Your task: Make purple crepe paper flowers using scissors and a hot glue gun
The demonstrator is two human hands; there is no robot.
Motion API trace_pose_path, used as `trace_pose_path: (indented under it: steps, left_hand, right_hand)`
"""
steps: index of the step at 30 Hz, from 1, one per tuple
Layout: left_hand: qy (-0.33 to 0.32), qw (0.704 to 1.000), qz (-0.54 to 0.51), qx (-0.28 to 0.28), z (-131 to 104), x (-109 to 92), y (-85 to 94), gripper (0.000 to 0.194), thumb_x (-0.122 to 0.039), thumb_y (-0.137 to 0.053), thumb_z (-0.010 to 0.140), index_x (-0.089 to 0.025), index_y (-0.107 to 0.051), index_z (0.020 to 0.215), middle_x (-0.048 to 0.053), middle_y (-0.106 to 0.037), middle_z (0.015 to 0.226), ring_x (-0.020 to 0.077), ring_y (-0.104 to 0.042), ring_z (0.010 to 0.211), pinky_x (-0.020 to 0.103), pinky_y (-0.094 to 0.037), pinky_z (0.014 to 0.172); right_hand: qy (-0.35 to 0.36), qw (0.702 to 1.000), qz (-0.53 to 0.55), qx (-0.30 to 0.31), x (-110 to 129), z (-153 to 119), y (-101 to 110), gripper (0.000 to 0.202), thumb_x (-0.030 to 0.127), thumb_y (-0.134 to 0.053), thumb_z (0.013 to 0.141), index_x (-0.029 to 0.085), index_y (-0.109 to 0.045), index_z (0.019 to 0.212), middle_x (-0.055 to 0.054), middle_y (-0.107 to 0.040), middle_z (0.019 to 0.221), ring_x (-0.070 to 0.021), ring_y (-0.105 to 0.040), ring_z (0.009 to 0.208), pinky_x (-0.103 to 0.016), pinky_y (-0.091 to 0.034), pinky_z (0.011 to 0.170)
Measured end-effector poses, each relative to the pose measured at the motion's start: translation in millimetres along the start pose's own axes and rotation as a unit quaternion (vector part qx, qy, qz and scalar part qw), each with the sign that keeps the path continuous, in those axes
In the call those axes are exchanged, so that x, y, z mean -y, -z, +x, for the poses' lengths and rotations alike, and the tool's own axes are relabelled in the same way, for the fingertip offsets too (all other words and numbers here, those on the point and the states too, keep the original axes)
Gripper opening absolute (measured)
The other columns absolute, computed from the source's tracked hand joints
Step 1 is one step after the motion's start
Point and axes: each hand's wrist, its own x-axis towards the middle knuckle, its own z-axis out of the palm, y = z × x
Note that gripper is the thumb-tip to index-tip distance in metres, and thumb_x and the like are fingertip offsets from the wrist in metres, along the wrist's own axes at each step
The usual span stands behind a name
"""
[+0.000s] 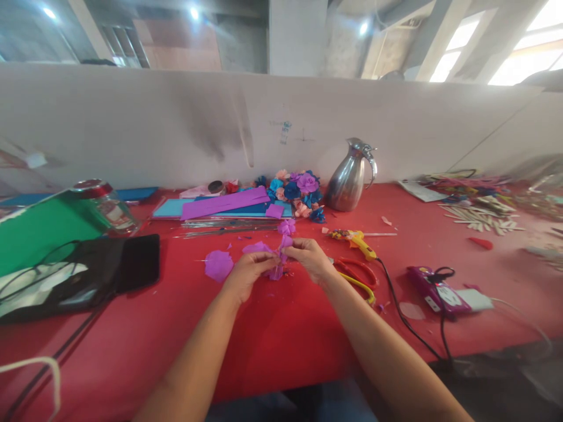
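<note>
My left hand [250,271] and my right hand [310,257] meet over the middle of the red table, fingers pinched. Between them is a purple crepe paper piece [285,241], gripped by the right fingertips at its upper part. The left fingers close on its lower side, where another thin purple fold [276,272] hangs; fine detail is blurred. Just beyond stands or lies a small purple paper flower [287,226]. Left of my left hand, a cut purple petal piece [219,265] rests flat, and a further purple piece [257,248] shows behind the left fingers.
Paper flowers [308,184] are heaped at the back beside a steel jug [347,179]. Purple strips [226,203] lie on blue sheets. To the right are a yellow glue gun [363,245], scissors [358,275] and a power strip [440,293]. A phone [138,264] lies left.
</note>
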Motion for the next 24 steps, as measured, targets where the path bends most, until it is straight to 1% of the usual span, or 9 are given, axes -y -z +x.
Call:
trace_pose_path:
  steps: [5,8,11,15,20,24]
  left_hand:
    - [-0.006,1.0,0.008,-0.005,0.4,1.5,-0.4,0.022,-0.034,-0.078,0.056,-0.015,-0.07,0.063,0.003,-0.064,0.058,0.0127,-0.053,0.054,0.026,-0.036,0.056]
    - [-0.007,1.0,0.01,-0.007,-0.6,0.1,-1.4,0.022,-0.034,-0.078,0.057,-0.015,-0.068,0.061,0.002,-0.062,0.057,0.0125,-0.052,0.054,0.026,-0.036,0.057]
    - [-0.004,1.0,0.018,0.007,-2.1,-2.7,-1.9,0.025,-0.037,-0.078,0.057,-0.015,-0.068,0.062,0.003,-0.062,0.059,0.0126,-0.052,0.055,0.026,-0.035,0.058]
    - [-0.007,1.0,0.014,0.015,-2.1,-4.3,-0.9,0.027,-0.04,-0.08,0.055,-0.016,-0.07,0.063,0.002,-0.061,0.06,0.0112,-0.048,0.056,0.025,-0.034,0.057]
    - [-0.009,1.0,0.026,-0.001,0.5,-1.0,1.7,0.026,-0.039,-0.08,0.053,-0.016,-0.073,0.063,0.002,-0.061,0.059,0.0114,-0.046,0.056,0.026,-0.033,0.057]
    - [-0.01,1.0,0.018,-0.012,1.8,1.5,2.9,0.023,-0.036,-0.08,0.054,-0.016,-0.073,0.062,0.002,-0.06,0.057,0.0114,-0.046,0.055,0.026,-0.033,0.058]
  right_hand:
    - [-0.001,1.0,-0.005,0.014,0.8,-1.2,-1.0,0.013,0.029,-0.066,0.061,0.017,-0.067,0.062,0.002,-0.063,0.059,-0.0115,-0.054,0.059,-0.025,-0.042,0.064]
    - [0.003,1.0,-0.012,0.011,2.0,-1.6,-1.6,0.013,0.03,-0.067,0.061,0.017,-0.068,0.063,0.002,-0.064,0.06,-0.0112,-0.053,0.058,-0.025,-0.042,0.062]
    - [0.007,1.0,-0.024,0.005,2.0,-1.4,-1.2,0.014,0.031,-0.068,0.06,0.018,-0.068,0.063,0.002,-0.065,0.061,-0.0118,-0.054,0.059,-0.024,-0.043,0.062]
    - [0.012,1.0,-0.021,0.01,1.9,-1.2,-0.6,0.015,0.031,-0.068,0.061,0.018,-0.071,0.067,0.001,-0.067,0.063,-0.014,-0.057,0.063,-0.027,-0.045,0.067]
    - [0.01,1.0,-0.009,0.021,2.0,-1.4,-1.2,0.014,0.03,-0.067,0.061,0.018,-0.071,0.067,0.001,-0.066,0.062,-0.0139,-0.058,0.064,-0.027,-0.044,0.069]
    - [0.012,1.0,0.0,0.024,1.9,-2.4,-1.5,0.015,0.031,-0.067,0.062,0.018,-0.071,0.069,0.001,-0.066,0.065,-0.0123,-0.057,0.063,-0.026,-0.043,0.068]
